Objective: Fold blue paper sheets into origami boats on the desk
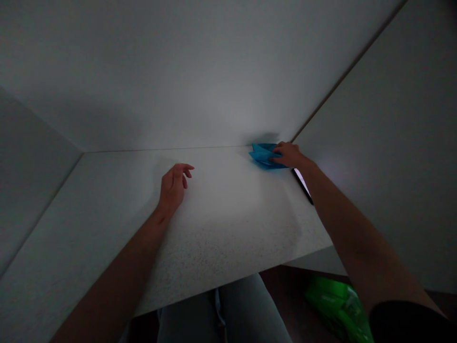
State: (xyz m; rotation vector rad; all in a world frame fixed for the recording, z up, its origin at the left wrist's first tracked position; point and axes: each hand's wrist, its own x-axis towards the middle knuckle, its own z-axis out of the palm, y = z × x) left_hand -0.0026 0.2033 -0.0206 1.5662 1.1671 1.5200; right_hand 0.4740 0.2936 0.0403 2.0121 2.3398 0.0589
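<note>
At the far right of the speckled white tabletop (228,205), by the back wall, my right hand (288,155) is closed on a piece of folded blue paper (262,155). Pointed flaps of the paper stick out to the left of my fingers, and part of it is hidden behind them. My left hand (173,183) is left of the middle of the tabletop, holding nothing, with its fingers loosely bent and apart. Whether it touches the surface I cannot tell.
A phone (303,186) with a lit screen lies along the right side, partly covered by my right forearm. White walls (178,71) enclose the tabletop at the back and sides. Below the front edge are my legs (246,309) and a green plastic bag (339,305) on the dark floor.
</note>
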